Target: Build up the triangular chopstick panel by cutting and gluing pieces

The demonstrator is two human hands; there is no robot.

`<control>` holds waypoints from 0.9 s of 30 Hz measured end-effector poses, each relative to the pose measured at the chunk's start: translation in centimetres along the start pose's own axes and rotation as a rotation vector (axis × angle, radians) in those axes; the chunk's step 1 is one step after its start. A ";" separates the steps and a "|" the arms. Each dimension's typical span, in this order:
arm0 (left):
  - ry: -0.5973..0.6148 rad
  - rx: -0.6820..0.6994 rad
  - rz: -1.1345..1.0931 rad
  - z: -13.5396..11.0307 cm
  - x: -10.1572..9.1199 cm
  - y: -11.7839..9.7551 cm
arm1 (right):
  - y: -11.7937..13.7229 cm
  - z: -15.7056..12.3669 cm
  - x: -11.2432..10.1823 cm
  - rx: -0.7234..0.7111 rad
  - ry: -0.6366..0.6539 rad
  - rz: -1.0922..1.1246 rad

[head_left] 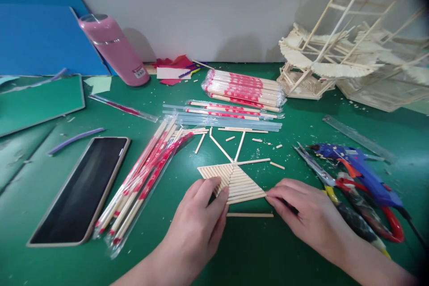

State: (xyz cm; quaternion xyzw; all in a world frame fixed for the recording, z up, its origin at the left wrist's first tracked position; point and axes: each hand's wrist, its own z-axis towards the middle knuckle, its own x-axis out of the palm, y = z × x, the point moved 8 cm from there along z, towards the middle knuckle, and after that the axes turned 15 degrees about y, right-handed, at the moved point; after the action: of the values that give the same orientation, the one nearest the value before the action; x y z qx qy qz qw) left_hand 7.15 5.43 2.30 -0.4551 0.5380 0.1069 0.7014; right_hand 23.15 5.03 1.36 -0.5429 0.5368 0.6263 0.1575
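Note:
A flat panel of glued wooden sticks (238,182), shaped like two joined triangles, lies on the green mat (214,241). My left hand (197,221) rests on its left part, fingers pressed down on the sticks. The fingertips of my right hand (308,214) are pinched together at the panel's right corner; what they hold is hidden. A single loose stick (250,215) lies just below the panel, between my hands. Thin sticks (231,145) rise in a V from the panel's top.
A phone (82,187) lies at the left beside wrapped chopstick packs (147,174). More packs (244,89) and clear glue sticks (228,118) lie behind. A blue glue gun (362,174), pliers (365,214) and a ruler (355,137) sit at the right. A pink bottle (114,49) and stick models (348,49) stand at the back.

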 end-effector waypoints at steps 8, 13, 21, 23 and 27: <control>-0.004 0.001 0.013 -0.1 0.0 0.0 | 0.3 0.0 -0.3 -0.007 -0.027 0.010; 0.000 -0.003 0.018 -0.1 0.1 0.1 | 0.3 -0.1 -0.3 -0.016 -0.041 -0.002; 0.001 0.007 -0.002 -0.2 0.0 0.0 | 0.3 -0.2 -0.4 0.003 -0.074 0.009; -0.004 0.000 -0.014 -0.1 -0.2 0.0 | 0.4 -0.3 -0.5 0.006 -0.089 0.005; -0.009 -0.005 -0.029 -0.3 -0.6 -0.1 | 0.6 -1.0 -1.1 0.019 -0.131 0.001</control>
State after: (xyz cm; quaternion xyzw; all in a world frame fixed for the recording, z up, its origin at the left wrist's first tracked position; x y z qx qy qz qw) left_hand 6.82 5.37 2.88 -0.4643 0.5279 0.1001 0.7041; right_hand 23.54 4.36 2.75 -0.4989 0.5317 0.6555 0.1969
